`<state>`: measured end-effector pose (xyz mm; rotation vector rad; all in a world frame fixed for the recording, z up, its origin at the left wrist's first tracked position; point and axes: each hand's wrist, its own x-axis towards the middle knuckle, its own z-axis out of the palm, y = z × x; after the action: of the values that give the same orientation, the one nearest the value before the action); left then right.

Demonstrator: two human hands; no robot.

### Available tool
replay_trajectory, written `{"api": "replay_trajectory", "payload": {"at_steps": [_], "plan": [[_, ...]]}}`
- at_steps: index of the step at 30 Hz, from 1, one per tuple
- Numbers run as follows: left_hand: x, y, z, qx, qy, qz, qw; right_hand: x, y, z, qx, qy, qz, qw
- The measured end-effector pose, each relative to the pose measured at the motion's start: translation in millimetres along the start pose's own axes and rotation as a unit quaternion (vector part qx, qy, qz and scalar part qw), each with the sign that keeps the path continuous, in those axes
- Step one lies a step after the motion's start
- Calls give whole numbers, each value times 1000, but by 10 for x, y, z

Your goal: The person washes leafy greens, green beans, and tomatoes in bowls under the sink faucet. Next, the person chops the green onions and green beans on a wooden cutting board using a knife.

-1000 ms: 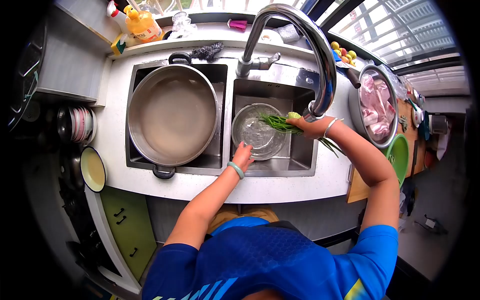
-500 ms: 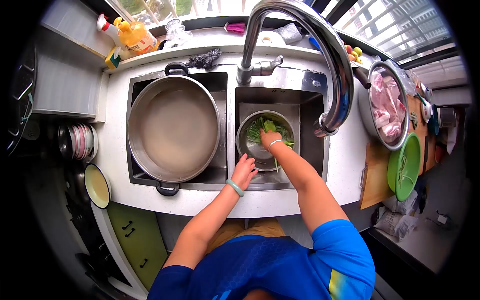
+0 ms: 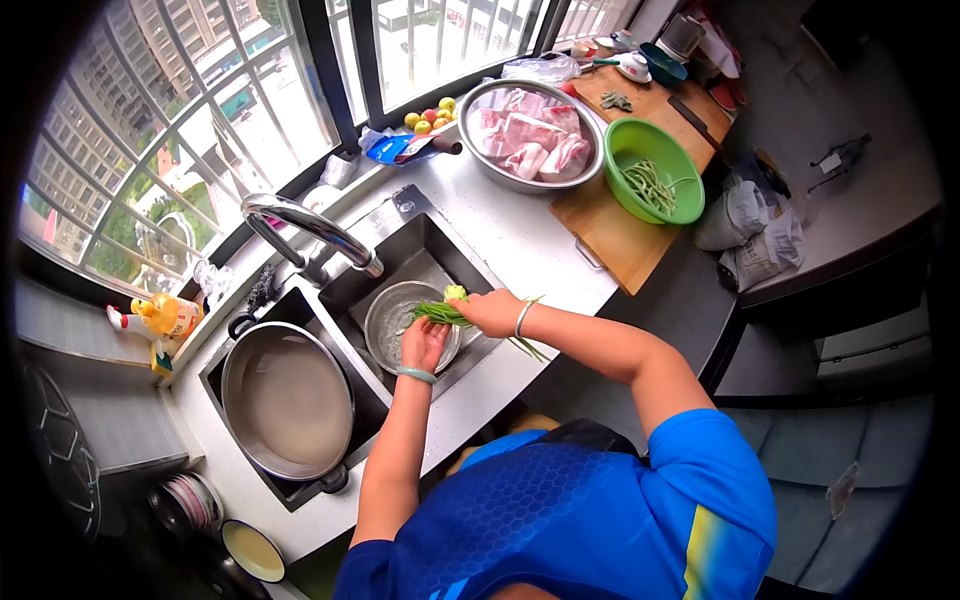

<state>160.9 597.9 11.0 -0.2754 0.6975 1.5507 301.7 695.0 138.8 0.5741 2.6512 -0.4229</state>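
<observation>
The round, shiny metal bowl (image 3: 377,325) sat beneath the bunch of long, thin green stems (image 3: 440,313), probably to catch drips. The left hand (image 3: 424,345) met their tips, whether pinching or spread unclear; the right hand's (image 3: 490,312) grip clenched them, apparently against slipping.

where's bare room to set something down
Free: white counter between right sink and wooden board, bordered by the meat basin; the board's near corner, beside the green bowl. Crowded: left sink, mostly filled by a large pot; right sink, where left hand and right hand meet at greens.
</observation>
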Motion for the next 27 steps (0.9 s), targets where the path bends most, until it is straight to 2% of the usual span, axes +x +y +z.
{"api": "replay_trajectory", "payload": {"at_steps": [2,4,6,7,9,11,13,15,17,18,19,21,22,23,24,25,27], "plan": [[48,27,90,27,-30,-15,999,-224,360,-88,2,29,31,999],[-35,0,226,66,79,-55,993,-466,797,-114,13,67,53,996],[-54,-128,313,101,83,-36,991,-743,1335,-123,22,83,71,994],[-13,-190,395,127,86,-16,988,-821,1692,-10,35,129,69,989],[9,-450,714,152,83,4,985,-1133,2168,-30,33,121,116,985],[181,-746,1090,206,1,53,977,-1250,2685,151,28,138,135,981],[263,-1186,1695,215,-12,74,974,-1351,3138,405,22,140,152,978],[507,-1591,2208,229,-34,73,970,-1326,3501,604,60,139,246,957],[792,-1996,2655,237,-67,48,968,-1424,3672,879,-39,183,200,962],[977,-2184,2817,252,-78,42,964,-1500,3706,865,5,143,198,970],[1160,-2387,2938,262,-88,33,961,-1716,3656,751,12,146,180,973],[1539,-2714,3124,345,-44,44,937,-2080,3621,617,4,201,134,970],[1698,-2868,3201,354,-18,34,934,-2249,3671,576,4,197,133,971],[1839,-2983,3232,352,-14,33,935,-2395,3713,568,94,196,100,971],[1952,-3060,3265,352,-16,-13,936,-2514,3751,533,185,195,66,961],[2037,-3138,3321,352,-20,-60,934,-2644,3801,385,187,192,66,961],[2040,-3315,3507,342,9,-78,937,-2809,4023,55,237,231,104,938]]}}
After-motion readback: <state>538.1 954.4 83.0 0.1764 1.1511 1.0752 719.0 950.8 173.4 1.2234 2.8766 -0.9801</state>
